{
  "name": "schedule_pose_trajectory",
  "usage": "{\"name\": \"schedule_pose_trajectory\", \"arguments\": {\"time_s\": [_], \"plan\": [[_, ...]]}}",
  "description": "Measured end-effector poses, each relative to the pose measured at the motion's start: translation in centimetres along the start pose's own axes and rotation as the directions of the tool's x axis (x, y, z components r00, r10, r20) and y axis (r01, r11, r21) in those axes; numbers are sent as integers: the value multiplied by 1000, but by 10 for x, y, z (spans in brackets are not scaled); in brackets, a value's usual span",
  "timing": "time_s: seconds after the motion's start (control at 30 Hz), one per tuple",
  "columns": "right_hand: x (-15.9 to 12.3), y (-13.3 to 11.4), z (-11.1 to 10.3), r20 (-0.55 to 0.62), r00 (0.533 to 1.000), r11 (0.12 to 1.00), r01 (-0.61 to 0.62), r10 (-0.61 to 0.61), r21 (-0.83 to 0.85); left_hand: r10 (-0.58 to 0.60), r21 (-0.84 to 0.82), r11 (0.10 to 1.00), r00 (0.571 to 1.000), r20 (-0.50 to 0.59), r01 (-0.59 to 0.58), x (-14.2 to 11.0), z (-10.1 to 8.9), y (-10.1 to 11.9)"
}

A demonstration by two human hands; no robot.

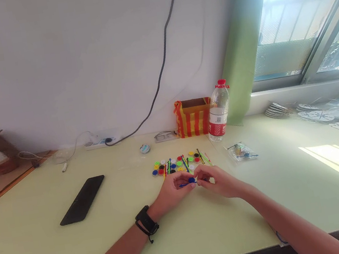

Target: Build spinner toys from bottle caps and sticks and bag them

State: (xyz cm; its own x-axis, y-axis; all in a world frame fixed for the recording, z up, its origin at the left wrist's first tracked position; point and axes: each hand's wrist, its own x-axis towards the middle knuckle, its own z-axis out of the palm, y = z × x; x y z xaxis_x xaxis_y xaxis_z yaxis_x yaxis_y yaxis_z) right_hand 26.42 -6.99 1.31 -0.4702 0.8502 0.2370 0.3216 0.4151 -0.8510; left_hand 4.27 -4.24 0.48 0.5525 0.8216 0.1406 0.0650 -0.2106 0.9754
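My left hand (172, 191) and my right hand (217, 179) meet over the pale green table (141, 230), fingers pinched together on a small blue piece: a round blue disc on a thin blue stick (189, 181). The left hand holds the stick end, the right hand pinches at the disc. Just beyond the hands lies a cluster of small coloured discs and thin coloured sticks (180, 164). A black band is on my left wrist (146, 223).
A black phone (82, 199) lies at the left. A water bottle with a red cap (218, 111), a striped orange box (192, 117), a small plastic bag of parts (240, 151), a power strip with cables (101, 143) and a window sill with clutter at the right.
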Motion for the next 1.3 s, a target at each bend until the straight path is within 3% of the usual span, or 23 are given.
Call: {"name": "schedule_pose_trajectory", "arguments": {"time_s": [0.2, 0.57, 0.8, 0.97, 1.17, 1.3], "plan": [[1, 1, 1, -12, 1000, 999, 3, -3, -39, -30, -44, 999, 999, 38, 32, -2, 4, -1], [1, 3, 3, 7, 1000, 1000, -24, 24, 17, -10, 27, 1000, 996, -89, 12, -1, 4, 8], [1, -2, 5, 13, 1000, 999, -6, 5, 33, -54, -70, 996, 997, -63, 50, -2, 3, 8], [2, 2, 6, -11, 1000, 1000, -3, 3, 28, -42, -24, 999, 994, -97, 40, -2, 3, 5], [4, 6, 6, -59, 998, 992, -2, 9, 125, -89, -295, 950, 994, 57, 101, -1, -9, 8], [4, 6, 8, -114, 993, 990, -9, 25, 138, -85, -323, 941, 994, 68, 102, -1, -17, 10]]}}
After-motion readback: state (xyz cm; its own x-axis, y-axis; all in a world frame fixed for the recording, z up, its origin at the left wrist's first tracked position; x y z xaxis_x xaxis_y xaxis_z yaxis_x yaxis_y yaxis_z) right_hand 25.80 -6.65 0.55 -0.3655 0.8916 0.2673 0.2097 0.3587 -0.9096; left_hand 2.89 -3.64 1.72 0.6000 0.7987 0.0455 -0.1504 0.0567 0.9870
